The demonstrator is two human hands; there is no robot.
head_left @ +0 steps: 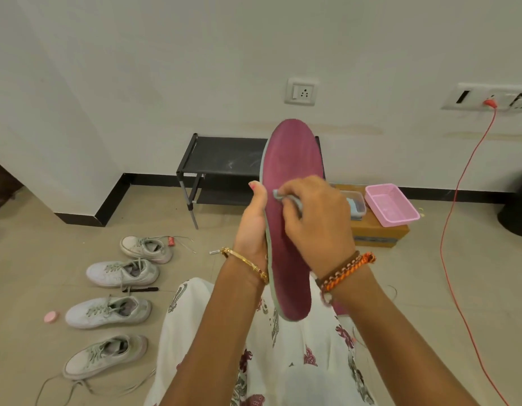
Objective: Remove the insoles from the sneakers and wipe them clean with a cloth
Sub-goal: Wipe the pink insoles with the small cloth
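Observation:
A maroon insole (289,159) with a pale grey edge stands upright in front of me, toe end up. My left hand (252,227) grips it from the left side at mid-length. My right hand (315,221) presses a small grey cloth (286,197) against the insole's face, fingers curled round the cloth, which is mostly hidden by the hand. Several white sneakers lie in a column on the floor at the left, such as one (107,312) beside my knee and another (104,356) nearest me. A second maroon piece (340,309) peeks out under my right wrist.
A black shoe rack (221,159) stands against the wall behind the insole. A pink basket (391,205) sits on a cardboard box (377,232) at the right. A red cable (456,200) hangs from a wall socket. A pink cap (51,317) and a black pen (141,289) lie near the sneakers.

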